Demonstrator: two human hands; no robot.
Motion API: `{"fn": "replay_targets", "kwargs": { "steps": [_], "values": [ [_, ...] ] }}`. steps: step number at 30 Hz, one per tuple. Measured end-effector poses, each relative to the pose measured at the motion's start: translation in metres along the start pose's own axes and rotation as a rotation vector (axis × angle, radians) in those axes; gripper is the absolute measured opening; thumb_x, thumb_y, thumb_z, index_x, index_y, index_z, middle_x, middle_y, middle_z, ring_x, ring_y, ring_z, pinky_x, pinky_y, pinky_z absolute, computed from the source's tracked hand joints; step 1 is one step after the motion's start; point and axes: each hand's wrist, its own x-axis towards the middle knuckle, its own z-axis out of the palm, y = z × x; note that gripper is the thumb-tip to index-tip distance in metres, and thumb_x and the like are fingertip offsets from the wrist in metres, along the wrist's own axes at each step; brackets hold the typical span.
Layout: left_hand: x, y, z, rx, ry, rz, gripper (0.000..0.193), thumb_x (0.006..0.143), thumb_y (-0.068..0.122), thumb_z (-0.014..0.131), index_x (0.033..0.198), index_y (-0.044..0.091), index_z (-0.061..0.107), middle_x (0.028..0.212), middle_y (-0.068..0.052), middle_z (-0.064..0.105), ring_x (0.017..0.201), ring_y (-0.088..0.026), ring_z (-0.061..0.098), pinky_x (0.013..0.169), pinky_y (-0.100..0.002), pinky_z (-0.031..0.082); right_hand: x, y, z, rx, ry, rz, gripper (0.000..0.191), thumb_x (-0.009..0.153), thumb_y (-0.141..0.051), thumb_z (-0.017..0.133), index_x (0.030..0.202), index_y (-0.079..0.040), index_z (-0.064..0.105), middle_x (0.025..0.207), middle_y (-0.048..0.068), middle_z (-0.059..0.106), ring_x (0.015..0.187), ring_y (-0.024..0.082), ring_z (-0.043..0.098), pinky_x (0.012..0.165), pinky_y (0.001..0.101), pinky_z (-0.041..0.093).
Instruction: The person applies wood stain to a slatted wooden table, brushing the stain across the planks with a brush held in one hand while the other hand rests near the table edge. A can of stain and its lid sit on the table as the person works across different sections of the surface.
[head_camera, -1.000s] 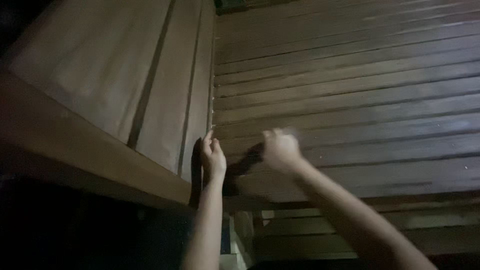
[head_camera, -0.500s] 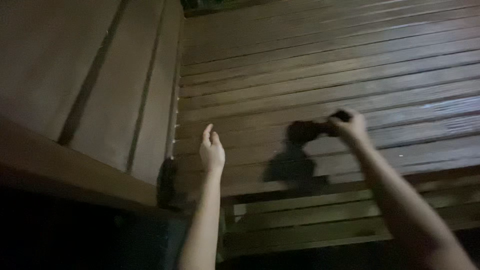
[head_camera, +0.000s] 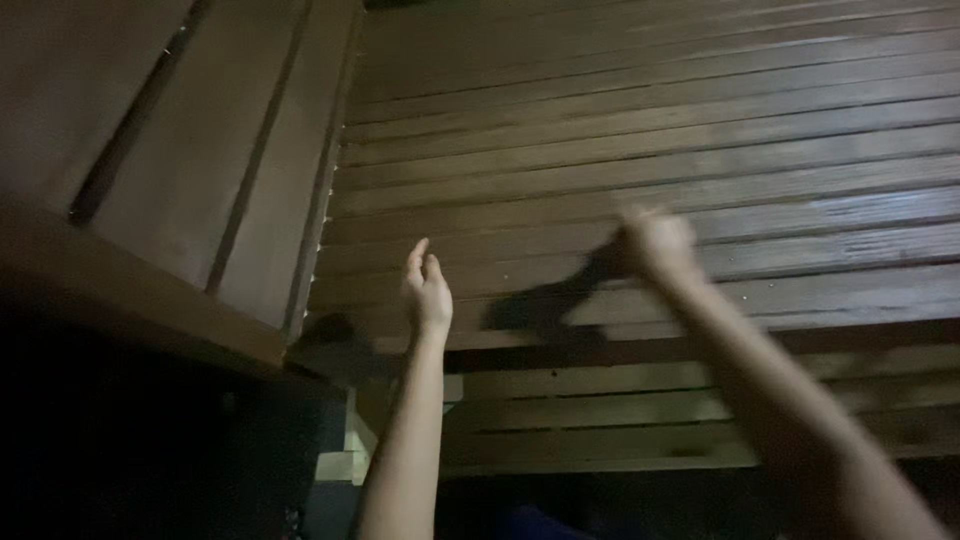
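left hand (head_camera: 428, 290): fingers open, empty | right hand (head_camera: 655, 243): blurred, grip unclear | slatted wall (head_camera: 700, 130) dim

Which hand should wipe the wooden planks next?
Probably the right hand: it already grips what looks like a dark cloth lying on the brown wooden slatted boards. The left hand is open and holds nothing.

Two hands are up: one left hand (head_camera: 427, 292) and one right hand (head_camera: 655, 243). One dark cloth (head_camera: 545, 300) shows, and two slatted wooden walls (head_camera: 650, 130).
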Motion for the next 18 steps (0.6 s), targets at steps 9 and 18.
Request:
{"fn": "replay_targets", "kwargs": {
  "steps": [9,18],
  "values": [
    [0.017,-0.019,-0.042,-0.005,0.154,0.067,0.040,0.105,0.027,0.046,0.141,0.014,0.058,0.148,-0.007,0.058,0.138,-0.026,0.052,0.114,-0.041,0.041,0.031,-0.214,-0.043,0.884,0.107,-0.028,0.035,0.084,-0.016,0.082,0.116,-0.008,0.068,0.114,0.014,0.072,0.102,0.032,0.070,0.085,0.0423,0.058],
    [0.013,-0.009,-0.047,0.019,0.083,0.049,0.041,0.105,0.026,0.044,0.142,0.012,0.057,0.149,-0.009,0.055,0.141,-0.027,0.049,0.115,-0.042,0.039,-0.020,0.082,-0.022,1.481,0.033,0.511,0.014,0.095,-0.009,0.068,0.107,-0.003,0.070,0.099,0.012,0.073,0.085,0.022,0.072,0.078,0.0373,0.060]
  ]
}}
